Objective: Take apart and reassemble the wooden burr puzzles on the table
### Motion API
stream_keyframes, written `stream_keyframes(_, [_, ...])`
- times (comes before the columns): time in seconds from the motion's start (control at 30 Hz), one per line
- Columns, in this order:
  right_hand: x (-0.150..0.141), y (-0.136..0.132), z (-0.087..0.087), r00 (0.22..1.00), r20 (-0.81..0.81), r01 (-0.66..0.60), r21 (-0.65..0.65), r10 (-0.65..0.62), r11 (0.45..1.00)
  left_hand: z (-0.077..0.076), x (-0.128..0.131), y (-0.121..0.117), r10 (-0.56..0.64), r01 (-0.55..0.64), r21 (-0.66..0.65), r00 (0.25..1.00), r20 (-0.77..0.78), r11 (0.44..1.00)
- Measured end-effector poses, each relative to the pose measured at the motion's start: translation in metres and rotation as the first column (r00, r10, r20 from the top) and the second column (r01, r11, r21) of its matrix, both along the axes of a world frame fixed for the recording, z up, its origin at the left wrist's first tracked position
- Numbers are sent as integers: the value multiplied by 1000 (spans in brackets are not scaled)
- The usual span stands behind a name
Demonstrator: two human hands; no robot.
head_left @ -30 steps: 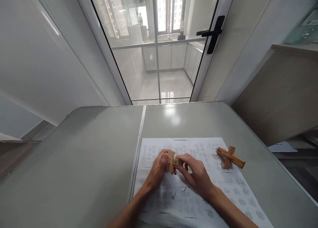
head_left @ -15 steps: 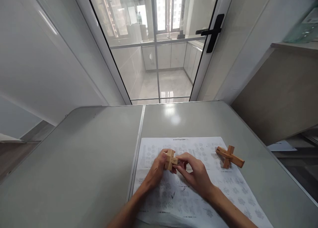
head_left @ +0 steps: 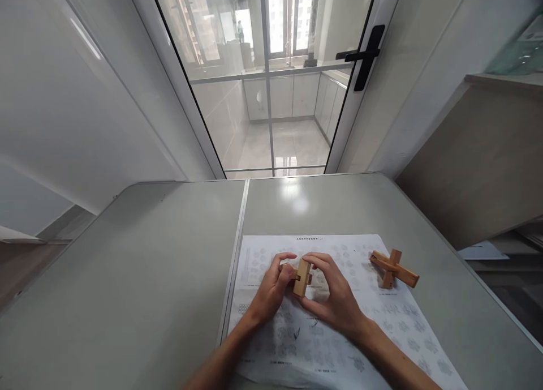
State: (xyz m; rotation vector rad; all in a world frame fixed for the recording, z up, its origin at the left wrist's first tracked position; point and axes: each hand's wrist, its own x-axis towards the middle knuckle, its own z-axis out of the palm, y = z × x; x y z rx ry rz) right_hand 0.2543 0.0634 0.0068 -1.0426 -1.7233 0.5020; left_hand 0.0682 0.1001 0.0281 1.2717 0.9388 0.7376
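A light wooden interlocking puzzle (head_left: pixel 301 278) is held between both hands, just above a printed sheet (head_left: pixel 339 322). My left hand (head_left: pixel 274 285) pinches a piece that sticks out on its left side. With thumb and fingertips spread to its two ends, my right hand (head_left: pixel 337 291) grips the longer block of the puzzle. The fingers partly hide how its pieces join. To the right, a darker wooden cross-shaped puzzle (head_left: pixel 394 268) rests on the sheet's right edge, apart from both hands.
The grey table (head_left: pixel 169 265) has a metal seam (head_left: pixel 233 265) running along the sheet's left side. Beyond its far edge stands a glazed door with a black handle (head_left: pixel 367 56). A brown panel (head_left: pixel 475 158) and shelves are at the right.
The wooden puzzle has turned in the hands, bringing the long block to the right side. My right fingers have moved from a small protruding piece to the long block's ends.
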Motion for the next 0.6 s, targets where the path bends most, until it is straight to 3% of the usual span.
stream_keyframes(0.3, [1, 0, 7, 986, -61, 157, 41, -155, 987, -6, 3, 5, 218, -205, -98, 965, 146, 974])
stream_keyframes(0.43, [6, 5, 2, 959, -69, 272, -53, -275, 961, -11, 0, 10, 303, -289, -95, 930, 209, 953])
stream_keyframes(0.6, [10, 12, -12, 969, 9, 243, -211, -247, 947, -13, -4, 10, 257, -264, 26, 953, 161, 964])
